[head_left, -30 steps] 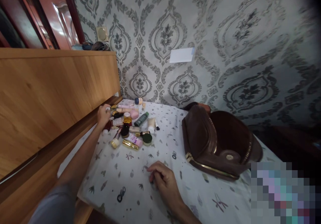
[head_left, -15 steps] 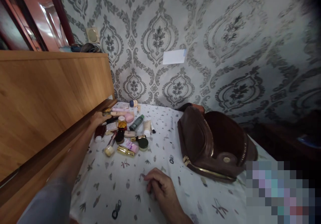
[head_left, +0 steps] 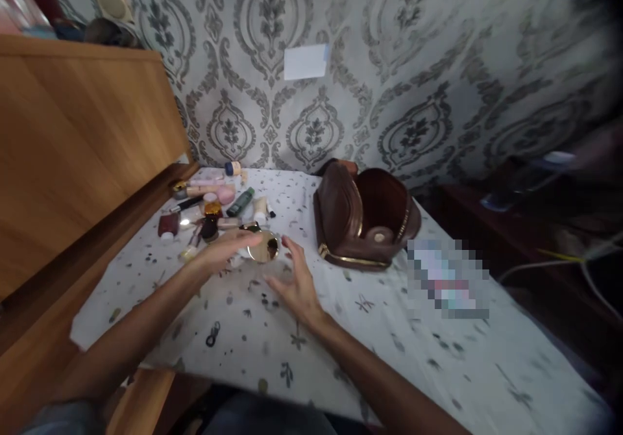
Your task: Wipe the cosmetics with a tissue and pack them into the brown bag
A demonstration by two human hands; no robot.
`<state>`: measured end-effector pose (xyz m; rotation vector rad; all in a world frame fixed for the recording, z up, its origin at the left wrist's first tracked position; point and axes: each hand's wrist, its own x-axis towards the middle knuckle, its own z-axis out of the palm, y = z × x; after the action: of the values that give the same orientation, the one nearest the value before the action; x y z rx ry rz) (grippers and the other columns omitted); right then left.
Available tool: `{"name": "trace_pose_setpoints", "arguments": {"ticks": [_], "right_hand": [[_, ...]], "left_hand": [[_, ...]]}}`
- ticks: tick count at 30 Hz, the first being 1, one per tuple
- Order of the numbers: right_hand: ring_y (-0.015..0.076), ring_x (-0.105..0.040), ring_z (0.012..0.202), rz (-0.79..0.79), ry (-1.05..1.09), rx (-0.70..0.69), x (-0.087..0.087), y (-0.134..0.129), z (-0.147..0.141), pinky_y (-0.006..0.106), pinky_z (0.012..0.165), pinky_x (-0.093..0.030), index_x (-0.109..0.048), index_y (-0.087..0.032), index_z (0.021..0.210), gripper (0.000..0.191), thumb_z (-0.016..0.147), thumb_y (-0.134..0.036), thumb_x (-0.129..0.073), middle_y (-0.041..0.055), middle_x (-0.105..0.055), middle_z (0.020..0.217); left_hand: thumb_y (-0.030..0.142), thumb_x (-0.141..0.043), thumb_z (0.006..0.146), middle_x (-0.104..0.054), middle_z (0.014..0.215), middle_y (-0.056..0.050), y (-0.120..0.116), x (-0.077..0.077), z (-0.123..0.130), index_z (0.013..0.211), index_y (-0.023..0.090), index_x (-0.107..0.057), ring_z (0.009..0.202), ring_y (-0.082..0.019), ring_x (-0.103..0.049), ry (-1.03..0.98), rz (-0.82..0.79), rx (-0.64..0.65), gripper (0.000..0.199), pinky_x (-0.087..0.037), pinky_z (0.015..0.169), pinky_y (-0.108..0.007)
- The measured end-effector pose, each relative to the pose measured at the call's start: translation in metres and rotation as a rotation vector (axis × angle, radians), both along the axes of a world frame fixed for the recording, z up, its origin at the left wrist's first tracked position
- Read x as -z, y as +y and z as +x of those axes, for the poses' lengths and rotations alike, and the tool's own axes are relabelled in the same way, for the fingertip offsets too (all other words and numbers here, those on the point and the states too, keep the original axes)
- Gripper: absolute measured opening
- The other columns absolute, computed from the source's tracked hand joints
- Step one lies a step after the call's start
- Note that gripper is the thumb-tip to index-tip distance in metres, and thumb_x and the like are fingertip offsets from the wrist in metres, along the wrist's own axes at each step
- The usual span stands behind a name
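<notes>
A round, shiny compact (head_left: pixel 263 248) with a gold rim is in my left hand (head_left: pixel 224 250), its mirror-like face turned up toward me. My left fingers close on its left edge. Just right of the compact, my right hand (head_left: pixel 298 282) is open, thumb and fingers apart, not touching it as far as I can see. Beyond my left hand lies a spread of cosmetics: a green tube (head_left: pixel 241 202), a cream tube (head_left: pixel 260 208), a pink sponge-like piece (head_left: pixel 226 194), an amber jar (head_left: pixel 213 210) and a dark red bottle (head_left: pixel 168 224). My left hand partly hides some of them.
A brown handbag (head_left: pixel 341 217) stands unzipped on the patterned white cloth (head_left: pixel 243 350), right of the cosmetics. A blurred-out item (head_left: pixel 448 276) lies beside it. The wooden panel (head_left: pixel 87 117) borders the left, and the papered wall (head_left: pixel 272 26) rises behind.
My left hand has come from the far left of the cosmetics to the middle, now with the compact in it. My right hand has opened and moved toward it. The view has shifted right.
</notes>
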<state>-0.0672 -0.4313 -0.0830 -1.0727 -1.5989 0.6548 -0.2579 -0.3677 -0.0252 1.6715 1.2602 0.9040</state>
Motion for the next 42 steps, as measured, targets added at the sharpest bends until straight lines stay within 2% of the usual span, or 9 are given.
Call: {"name": "trace_pose_setpoints", "arguments": {"ticks": [3, 8, 11, 15, 18, 22, 28, 34, 42], "right_hand": [[0.03, -0.048, 0.135, -0.038, -0.047, 0.011, 0.005, 0.008, 0.008, 0.049, 0.115, -0.038, -0.045, -0.02, 0.144, 0.08, 0.072, -0.029, -0.08, 0.0146, -0.053, 0.143], [0.0312, -0.056, 0.126, -0.181, -0.1, 0.071, 0.017, 0.021, 0.016, 0.049, 0.11, -0.042, -0.051, -0.018, 0.137, 0.076, 0.069, -0.031, -0.082, 0.0146, -0.061, 0.132], [0.0318, -0.054, 0.128, -0.195, -0.127, 0.078, 0.017, 0.024, 0.018, 0.049, 0.11, -0.042, -0.047, -0.018, 0.14, 0.083, 0.067, -0.034, -0.083, 0.015, -0.059, 0.135], [0.0311, -0.056, 0.125, -0.229, -0.144, 0.088, 0.012, 0.022, 0.018, 0.047, 0.107, -0.044, -0.041, -0.017, 0.142, 0.088, 0.065, -0.033, -0.083, 0.0158, -0.058, 0.134], [0.028, -0.06, 0.115, -0.244, -0.149, 0.119, 0.006, 0.018, 0.016, 0.044, 0.101, -0.047, -0.047, -0.019, 0.132, 0.074, 0.067, -0.03, -0.08, 0.0122, -0.062, 0.124], [0.0264, -0.061, 0.104, -0.279, -0.184, 0.152, -0.003, 0.014, 0.015, 0.042, 0.093, -0.05, -0.053, -0.018, 0.117, 0.057, 0.068, -0.029, -0.078, 0.0093, -0.064, 0.109], [0.0259, -0.061, 0.1, -0.306, -0.179, 0.131, -0.008, 0.015, 0.017, 0.041, 0.09, -0.049, -0.054, -0.017, 0.113, 0.058, 0.065, -0.03, -0.082, 0.0085, -0.064, 0.105], [0.027, -0.062, 0.103, -0.292, -0.199, 0.139, -0.006, 0.016, 0.017, 0.04, 0.091, -0.049, -0.053, -0.015, 0.117, 0.06, 0.066, -0.032, -0.082, 0.01, -0.065, 0.108], [0.0353, -0.054, 0.129, -0.394, -0.116, 0.128, -0.009, 0.013, 0.016, 0.047, 0.106, -0.044, -0.026, -0.008, 0.151, 0.104, 0.067, -0.034, -0.082, 0.023, -0.054, 0.14]], "left_hand": [[0.061, -0.058, 0.086, -0.074, 0.082, -0.009, -0.017, 0.016, 0.028, 0.085, 0.018, -0.074, 0.082, -0.027, -0.07, 0.03, -0.109, 0.136, 0.046, -0.058, 0.069, -0.037], [0.051, -0.062, 0.083, -0.07, 0.101, -0.005, -0.012, 0.024, 0.019, 0.1, 0.022, -0.066, 0.099, -0.026, -0.063, 0.128, -0.01, 0.044, 0.035, -0.052, 0.085, -0.036], [0.04, -0.051, 0.086, -0.066, 0.093, 0.0, -0.01, 0.024, 0.012, 0.106, 0.024, -0.06, 0.088, -0.02, -0.062, 0.14, 0.061, -0.034, 0.027, -0.051, 0.08, -0.032], [0.039, -0.056, 0.081, -0.065, 0.094, -0.002, -0.012, 0.02, 0.022, 0.103, 0.021, -0.06, 0.085, -0.02, -0.061, 0.045, 0.159, -0.069, 0.029, -0.05, 0.076, -0.03], [0.041, -0.058, 0.081, -0.067, 0.094, -0.003, -0.011, 0.013, 0.035, 0.102, 0.02, -0.06, 0.088, -0.021, -0.062, 0.027, 0.217, -0.058, 0.03, -0.049, 0.079, -0.031], [0.038, -0.056, 0.082, -0.07, 0.094, -0.004, -0.009, 0.003, 0.045, 0.099, 0.02, -0.065, 0.088, -0.022, -0.063, 0.177, 0.337, -0.009, 0.026, -0.048, 0.081, -0.032], [0.032, -0.052, 0.085, -0.073, 0.088, -0.002, -0.005, -0.007, 0.054, 0.097, 0.021, -0.069, 0.078, -0.021, -0.063, 0.406, 0.415, 0.058, 0.024, -0.048, 0.075, -0.032], [0.025, -0.049, 0.086, -0.072, 0.09, -0.002, -0.002, -0.017, 0.068, 0.097, 0.022, -0.069, 0.084, -0.022, -0.064, 0.505, 0.475, 0.188, 0.023, -0.048, 0.082, -0.033], [0.02, -0.042, 0.089, -0.068, 0.097, -0.005, -0.005, -0.022, 0.072, 0.099, 0.021, -0.064, 0.096, -0.022, -0.062, 0.524, 0.547, 0.422, 0.025, -0.048, 0.089, -0.035]]}}
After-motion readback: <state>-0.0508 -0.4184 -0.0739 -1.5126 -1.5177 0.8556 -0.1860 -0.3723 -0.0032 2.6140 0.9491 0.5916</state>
